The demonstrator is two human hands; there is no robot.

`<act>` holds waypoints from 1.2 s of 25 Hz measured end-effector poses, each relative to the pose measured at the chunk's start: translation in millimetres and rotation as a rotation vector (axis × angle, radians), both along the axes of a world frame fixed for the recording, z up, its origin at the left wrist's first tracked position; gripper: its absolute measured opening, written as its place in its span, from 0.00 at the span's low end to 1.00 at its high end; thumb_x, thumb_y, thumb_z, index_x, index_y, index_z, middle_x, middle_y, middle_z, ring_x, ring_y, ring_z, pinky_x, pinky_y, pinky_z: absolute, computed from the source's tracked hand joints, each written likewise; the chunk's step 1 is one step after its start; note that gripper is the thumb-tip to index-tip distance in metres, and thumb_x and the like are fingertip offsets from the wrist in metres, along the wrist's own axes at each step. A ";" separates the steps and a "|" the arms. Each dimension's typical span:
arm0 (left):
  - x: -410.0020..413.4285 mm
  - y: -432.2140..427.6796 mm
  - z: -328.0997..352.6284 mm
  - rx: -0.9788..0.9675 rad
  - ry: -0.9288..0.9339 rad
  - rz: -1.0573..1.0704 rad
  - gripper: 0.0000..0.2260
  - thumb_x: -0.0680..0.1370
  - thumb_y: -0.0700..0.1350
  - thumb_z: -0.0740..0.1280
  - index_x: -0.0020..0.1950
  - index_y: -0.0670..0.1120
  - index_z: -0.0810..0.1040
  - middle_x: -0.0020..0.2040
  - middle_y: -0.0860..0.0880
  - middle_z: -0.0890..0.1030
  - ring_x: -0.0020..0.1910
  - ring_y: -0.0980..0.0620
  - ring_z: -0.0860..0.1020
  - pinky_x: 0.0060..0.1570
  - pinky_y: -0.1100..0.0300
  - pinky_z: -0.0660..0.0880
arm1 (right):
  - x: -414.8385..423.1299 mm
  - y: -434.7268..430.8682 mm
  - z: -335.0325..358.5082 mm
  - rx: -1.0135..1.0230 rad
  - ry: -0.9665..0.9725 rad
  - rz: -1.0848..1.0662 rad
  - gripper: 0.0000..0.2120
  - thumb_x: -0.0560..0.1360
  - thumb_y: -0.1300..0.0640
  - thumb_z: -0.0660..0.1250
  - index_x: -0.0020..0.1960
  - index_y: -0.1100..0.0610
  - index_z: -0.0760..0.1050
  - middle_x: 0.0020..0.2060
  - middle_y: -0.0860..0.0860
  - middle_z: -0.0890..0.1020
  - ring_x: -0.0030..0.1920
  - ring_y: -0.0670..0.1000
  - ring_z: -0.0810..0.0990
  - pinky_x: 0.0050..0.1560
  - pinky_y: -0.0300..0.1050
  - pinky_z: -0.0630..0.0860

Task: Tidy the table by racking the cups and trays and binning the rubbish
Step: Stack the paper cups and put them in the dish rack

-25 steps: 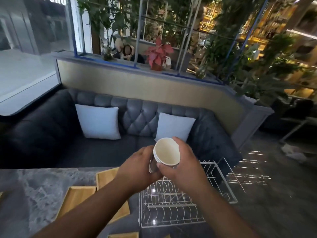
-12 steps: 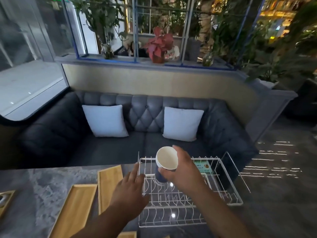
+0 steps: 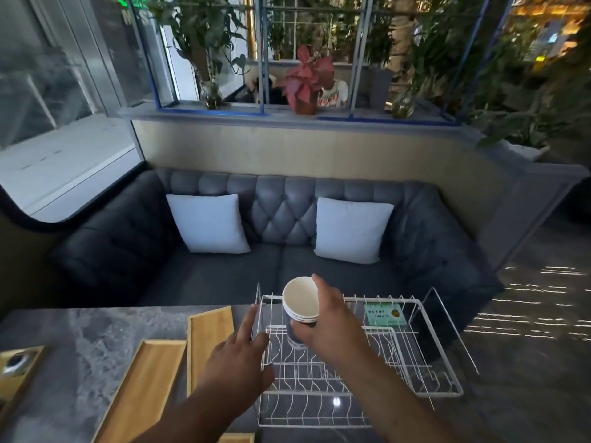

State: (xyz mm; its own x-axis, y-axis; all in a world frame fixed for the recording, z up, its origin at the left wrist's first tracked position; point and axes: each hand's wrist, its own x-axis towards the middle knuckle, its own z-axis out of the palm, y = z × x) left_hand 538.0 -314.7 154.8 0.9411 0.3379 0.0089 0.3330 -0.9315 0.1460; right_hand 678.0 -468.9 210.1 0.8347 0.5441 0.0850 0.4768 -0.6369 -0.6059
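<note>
My right hand (image 3: 332, 324) grips a stack of nested paper cups (image 3: 300, 303), white inside with a dark blue base, upright over the far left part of the white wire rack (image 3: 425, 375). My left hand (image 3: 238, 366) hovers with fingers spread at the rack's left edge, holding nothing. Two long wooden trays (image 3: 147, 388) (image 3: 209, 337) lie on the grey marble table (image 3: 80, 340) left of the rack. Another wooden tray (image 3: 19, 372) at the far left edge holds a small dark object.
A green card (image 3: 385, 314) lies under the rack's far right corner. Behind the table runs a dark tufted sofa (image 3: 281, 215) with two white cushions (image 3: 208, 222) (image 3: 351, 230). Bare floor lies to the right of the table. A tray corner (image 3: 236, 438) shows at the bottom edge.
My left hand let go of the cups and dropped to the rack's left edge. My right hand carried the cup stack down and over the rack.
</note>
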 end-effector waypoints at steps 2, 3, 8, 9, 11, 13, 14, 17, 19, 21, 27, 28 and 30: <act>-0.2 0.1 -0.1 -0.007 0.013 0.011 0.22 0.73 0.63 0.62 0.64 0.57 0.70 0.82 0.52 0.34 0.66 0.46 0.76 0.54 0.50 0.76 | 1.0 -0.1 0.4 -0.021 0.001 0.019 0.46 0.65 0.35 0.69 0.76 0.37 0.49 0.65 0.47 0.71 0.61 0.53 0.78 0.56 0.50 0.75; -0.1 -0.1 0.2 -0.011 0.017 0.014 0.21 0.73 0.64 0.62 0.63 0.57 0.70 0.82 0.53 0.33 0.65 0.47 0.77 0.52 0.50 0.76 | 1.3 -0.1 0.3 -0.035 0.000 0.029 0.46 0.65 0.35 0.69 0.76 0.37 0.48 0.65 0.47 0.71 0.61 0.53 0.78 0.56 0.50 0.76; -3.0 -1.0 5.7 -0.041 0.038 0.004 0.21 0.73 0.65 0.62 0.62 0.58 0.69 0.82 0.54 0.33 0.65 0.46 0.77 0.53 0.50 0.77 | 0.0 -4.2 0.9 -0.048 0.049 -0.014 0.52 0.62 0.32 0.69 0.77 0.35 0.43 0.68 0.47 0.74 0.63 0.53 0.78 0.59 0.50 0.75; -7.5 1.1 9.7 -0.043 0.040 -0.003 0.22 0.73 0.65 0.63 0.64 0.58 0.69 0.82 0.53 0.35 0.66 0.46 0.77 0.55 0.50 0.77 | -5.0 -3.5 3.1 -0.050 0.049 -0.032 0.53 0.61 0.31 0.69 0.77 0.36 0.42 0.68 0.46 0.75 0.63 0.53 0.78 0.59 0.49 0.75; -4.5 1.9 13.4 -0.058 0.038 -0.017 0.28 0.73 0.66 0.64 0.70 0.58 0.64 0.83 0.52 0.39 0.68 0.46 0.75 0.59 0.49 0.76 | -3.0 -8.6 1.6 -0.063 0.060 -0.067 0.55 0.60 0.30 0.70 0.77 0.38 0.41 0.70 0.47 0.75 0.64 0.54 0.77 0.59 0.50 0.75; -6.2 5.2 18.4 -0.103 0.015 -0.009 0.36 0.73 0.66 0.66 0.76 0.56 0.58 0.84 0.52 0.46 0.69 0.47 0.74 0.62 0.49 0.75 | 0.1 -12.8 1.1 -0.093 0.072 -0.092 0.56 0.61 0.31 0.71 0.77 0.39 0.40 0.72 0.48 0.72 0.66 0.55 0.76 0.61 0.51 0.75; -11.0 8.0 20.9 -0.133 -0.007 -0.001 0.38 0.73 0.65 0.66 0.77 0.55 0.55 0.83 0.52 0.53 0.69 0.47 0.74 0.63 0.50 0.75 | -1.5 -14.5 1.6 -0.110 0.081 -0.100 0.55 0.62 0.31 0.71 0.77 0.39 0.40 0.73 0.49 0.71 0.67 0.54 0.75 0.61 0.52 0.74; -29.9 16.7 27.0 -0.246 -0.083 0.058 0.40 0.73 0.64 0.67 0.78 0.54 0.52 0.76 0.53 0.69 0.66 0.49 0.77 0.60 0.53 0.76 | -14.0 -24.1 3.2 -0.124 0.071 -0.134 0.51 0.65 0.33 0.72 0.77 0.42 0.45 0.73 0.49 0.70 0.67 0.53 0.75 0.61 0.52 0.75; -42.1 22.1 29.0 -0.298 -0.077 0.105 0.37 0.73 0.66 0.66 0.76 0.55 0.55 0.72 0.52 0.75 0.64 0.49 0.79 0.57 0.53 0.77 | -24.6 -31.0 5.1 -0.110 0.040 -0.178 0.45 0.67 0.36 0.73 0.75 0.42 0.52 0.70 0.49 0.73 0.63 0.53 0.77 0.57 0.51 0.76; -54.2 29.1 27.4 -0.339 -0.021 0.116 0.32 0.73 0.68 0.65 0.71 0.56 0.61 0.68 0.52 0.79 0.61 0.49 0.81 0.55 0.53 0.77 | -38.0 -37.3 8.2 -0.091 0.002 -0.226 0.34 0.68 0.40 0.73 0.68 0.42 0.60 0.63 0.47 0.76 0.55 0.50 0.78 0.48 0.47 0.74; -89.8 55.9 4.9 -0.327 0.473 -0.122 0.26 0.75 0.67 0.65 0.67 0.54 0.73 0.67 0.49 0.80 0.65 0.47 0.78 0.59 0.54 0.73 | -93.9 -49.9 22.9 -0.332 0.016 -0.189 0.06 0.72 0.45 0.66 0.43 0.46 0.74 0.36 0.45 0.81 0.35 0.43 0.79 0.39 0.46 0.79; -94.8 58.4 0.2 -0.337 0.565 -0.164 0.28 0.74 0.67 0.66 0.69 0.53 0.73 0.69 0.48 0.78 0.67 0.46 0.76 0.61 0.53 0.72 | -104.1 -52.7 23.6 -0.376 0.068 -0.158 0.06 0.73 0.45 0.66 0.43 0.47 0.76 0.37 0.46 0.82 0.36 0.43 0.80 0.40 0.45 0.79; -105.7 65.2 -9.2 -0.349 0.711 -0.240 0.29 0.74 0.67 0.67 0.68 0.51 0.75 0.69 0.47 0.78 0.68 0.46 0.76 0.59 0.54 0.71 | -127.8 -57.1 19.3 -0.499 0.216 -0.057 0.06 0.75 0.46 0.67 0.46 0.48 0.78 0.43 0.44 0.81 0.44 0.46 0.81 0.46 0.43 0.77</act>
State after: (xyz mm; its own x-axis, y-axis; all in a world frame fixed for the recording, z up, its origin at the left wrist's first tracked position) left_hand 432.3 -249.5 145.6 0.7297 0.0004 -0.6838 0.2534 -0.9290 0.2698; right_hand 550.1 -526.0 229.4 0.8339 0.4280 -0.3484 0.3317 -0.8932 -0.3035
